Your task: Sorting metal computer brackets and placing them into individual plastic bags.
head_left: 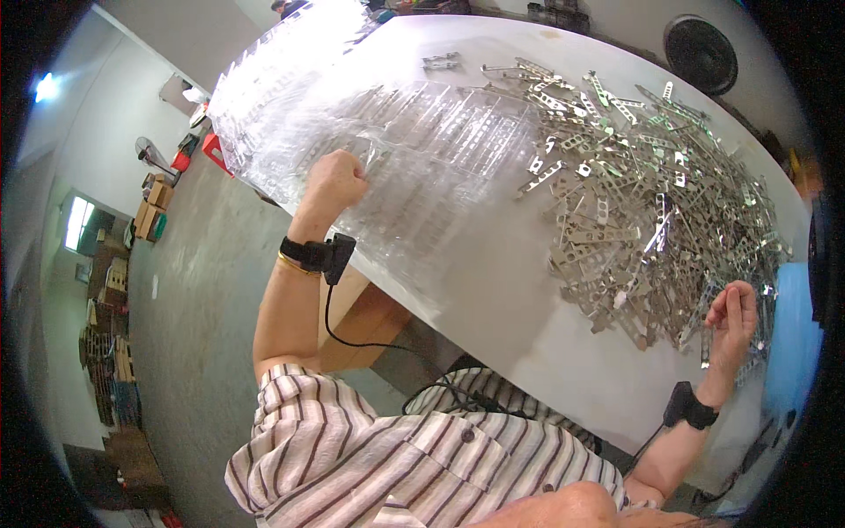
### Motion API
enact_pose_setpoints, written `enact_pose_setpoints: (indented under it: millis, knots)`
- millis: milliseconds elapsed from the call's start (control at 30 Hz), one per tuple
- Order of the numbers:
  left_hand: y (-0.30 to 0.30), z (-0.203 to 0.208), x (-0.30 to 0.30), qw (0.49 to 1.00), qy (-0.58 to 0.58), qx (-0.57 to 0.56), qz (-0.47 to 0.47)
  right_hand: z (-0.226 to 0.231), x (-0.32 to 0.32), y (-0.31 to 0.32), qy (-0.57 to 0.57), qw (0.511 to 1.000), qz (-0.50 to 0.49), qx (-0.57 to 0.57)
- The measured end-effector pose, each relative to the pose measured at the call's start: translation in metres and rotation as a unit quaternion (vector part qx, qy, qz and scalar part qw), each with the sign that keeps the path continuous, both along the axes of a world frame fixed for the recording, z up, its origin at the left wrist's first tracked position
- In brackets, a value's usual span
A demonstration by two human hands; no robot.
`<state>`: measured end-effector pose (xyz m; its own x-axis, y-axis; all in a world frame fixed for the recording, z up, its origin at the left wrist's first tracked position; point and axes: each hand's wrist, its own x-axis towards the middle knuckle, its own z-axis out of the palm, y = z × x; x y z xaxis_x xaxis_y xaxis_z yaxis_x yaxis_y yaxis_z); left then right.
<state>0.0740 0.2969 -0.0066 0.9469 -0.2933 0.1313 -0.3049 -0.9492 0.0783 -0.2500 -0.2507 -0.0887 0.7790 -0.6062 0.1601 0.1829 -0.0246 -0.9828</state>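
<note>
My left hand [334, 180] is closed, its knuckles up, over clear plastic film [414, 202] on the left part of the white table. The film is crinkled beside the fingers; whatever they grip is hidden. Under the film lie rows of thin metal pieces [466, 132]. At the right edge of a large heap of flat, perforated metal strips [616, 229], my right hand [732, 326] has its fingers curled in. One narrow metal strip [705, 348] shows below these fingertips, seemingly pinched between them.
The white table [519, 290] has a curved-looking front edge close to my body. A blue object [792, 334] stands beyond my right hand. Black cables [378, 345] hang from the wrist straps. A cardboard box [361, 317] sits below the table, and a round black speaker-like object [700, 55] lies behind it.
</note>
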Motion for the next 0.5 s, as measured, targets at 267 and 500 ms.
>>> enact_pose_setpoints:
  millis: [267,500]
  knots:
    - [-0.018,0.020,-0.016,0.997,-0.067,-0.026,0.010,0.020,0.002,0.018,0.011,0.999,-0.035,-0.022]
    - [-0.115,0.067,-0.092,0.940,-0.133,-0.252,-0.187,0.019,0.003,0.016,0.004,1.000,0.004,-0.020]
